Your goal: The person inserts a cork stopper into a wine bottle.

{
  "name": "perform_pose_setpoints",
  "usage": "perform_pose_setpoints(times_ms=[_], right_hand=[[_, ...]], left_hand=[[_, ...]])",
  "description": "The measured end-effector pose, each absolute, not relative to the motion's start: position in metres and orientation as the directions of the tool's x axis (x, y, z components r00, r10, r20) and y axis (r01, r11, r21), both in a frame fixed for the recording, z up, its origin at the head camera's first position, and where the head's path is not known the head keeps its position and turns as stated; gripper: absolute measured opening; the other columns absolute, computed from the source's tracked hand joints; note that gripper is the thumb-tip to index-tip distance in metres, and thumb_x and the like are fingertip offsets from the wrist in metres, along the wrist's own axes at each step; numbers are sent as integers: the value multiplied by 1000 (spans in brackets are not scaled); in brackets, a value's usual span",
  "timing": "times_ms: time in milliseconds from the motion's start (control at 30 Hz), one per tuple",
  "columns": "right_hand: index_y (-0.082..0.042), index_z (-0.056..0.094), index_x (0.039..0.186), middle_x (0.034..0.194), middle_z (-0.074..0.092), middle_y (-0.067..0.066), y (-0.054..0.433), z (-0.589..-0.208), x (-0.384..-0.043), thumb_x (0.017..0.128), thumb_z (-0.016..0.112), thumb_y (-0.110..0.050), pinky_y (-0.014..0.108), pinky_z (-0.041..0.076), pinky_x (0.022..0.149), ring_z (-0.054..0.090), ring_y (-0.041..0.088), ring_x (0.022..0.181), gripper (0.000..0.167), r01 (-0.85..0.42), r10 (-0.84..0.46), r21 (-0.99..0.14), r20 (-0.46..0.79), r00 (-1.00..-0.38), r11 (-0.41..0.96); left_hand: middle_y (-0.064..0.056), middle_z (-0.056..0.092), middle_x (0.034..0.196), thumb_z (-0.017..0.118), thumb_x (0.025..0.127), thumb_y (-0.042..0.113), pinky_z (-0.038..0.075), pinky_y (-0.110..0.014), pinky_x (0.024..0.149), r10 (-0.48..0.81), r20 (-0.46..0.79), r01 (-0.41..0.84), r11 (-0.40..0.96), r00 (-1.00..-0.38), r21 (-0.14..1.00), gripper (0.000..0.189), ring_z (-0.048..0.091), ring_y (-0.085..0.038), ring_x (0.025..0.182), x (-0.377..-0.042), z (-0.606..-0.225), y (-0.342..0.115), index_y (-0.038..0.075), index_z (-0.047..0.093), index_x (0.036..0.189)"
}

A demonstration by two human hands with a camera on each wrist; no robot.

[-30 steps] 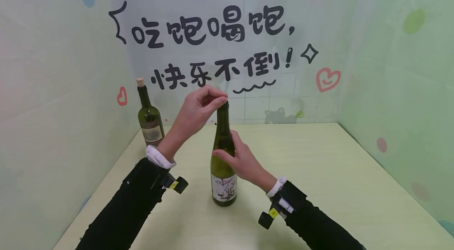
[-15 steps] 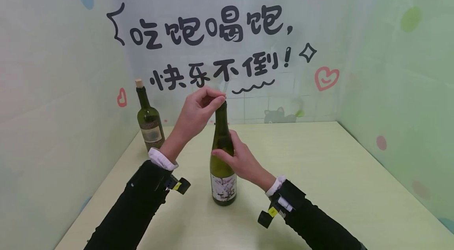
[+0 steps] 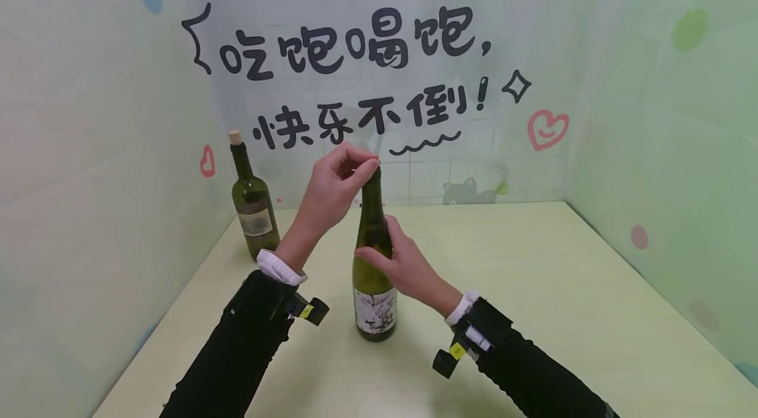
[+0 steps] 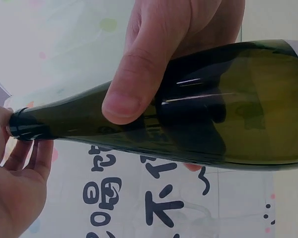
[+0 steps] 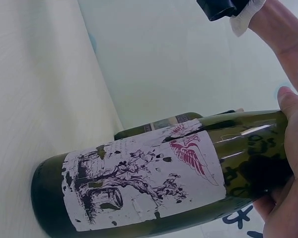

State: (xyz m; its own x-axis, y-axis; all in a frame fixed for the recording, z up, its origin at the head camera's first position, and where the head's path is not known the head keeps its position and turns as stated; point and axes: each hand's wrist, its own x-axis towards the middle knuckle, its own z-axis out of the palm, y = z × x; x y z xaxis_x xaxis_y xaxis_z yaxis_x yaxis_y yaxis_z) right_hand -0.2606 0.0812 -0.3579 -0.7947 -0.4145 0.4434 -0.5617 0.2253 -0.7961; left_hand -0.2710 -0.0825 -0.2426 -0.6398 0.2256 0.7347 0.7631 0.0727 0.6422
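A green wine bottle [image 3: 374, 273] with a pale blossom-tree label stands upright on the table, dark at the neck. My right hand [image 3: 408, 270] grips its shoulder from the right, thumb across the front. At the bottle's mouth, my left hand [image 3: 331, 187] pinches with thumb and curled fingers. The left wrist view shows those fingers [image 4: 39, 161] around the rim; whether a stopper sits between them is hidden. Seen from the right wrist, the label [image 5: 144, 178] has dark branches and a red wing.
A second green bottle [image 3: 254, 207] with a cork [image 3: 235, 137] in its mouth stands at the table's back left, behind the left forearm. Pale printed walls enclose the light wooden table [image 3: 503, 286] on the left, back and right.
My left forearm and wrist have shifted slightly to the right, while the fingers stay at the bottle's mouth. The right hand and the bottle hold nearly still.
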Motion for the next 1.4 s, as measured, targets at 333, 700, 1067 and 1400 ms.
perform_pose_setpoints(times_ms=[333,700,1067,1400], right_hand=[[-13,34,150,122,60,10,83,-358,-262,100,70,-30,54,55,96,63,30,112,64,-559,-406,-796,443,-799,232],[-12,35,150,122,61,10,81,-357,-261,100,71,-30,54,55,96,63,30,111,63,-568,-420,-789,445,-791,234],[-12,39,146,123,62,8,81,-353,-261,100,71,-29,55,55,96,64,29,112,59,-561,-406,-790,442,-800,246],[-11,40,146,125,62,9,78,-352,-260,100,70,-29,57,55,95,64,31,113,58,-568,-408,-777,441,-799,271]], left_hand=[[-12,70,102,68,100,7,54,-26,74,188,738,758,63,-648,649,14,64,-22,83,-272,-245,-78,-2,70,110],[-11,72,101,70,98,7,57,-28,76,146,736,749,65,-661,660,13,67,-22,85,-271,-245,-80,-1,72,108],[-12,70,99,70,97,7,56,-28,73,134,739,749,55,-660,660,12,64,-23,82,-270,-244,-77,-1,72,107],[-11,70,97,69,98,6,54,-27,72,124,739,749,68,-662,659,11,62,-23,80,-269,-245,-80,-1,72,105]])
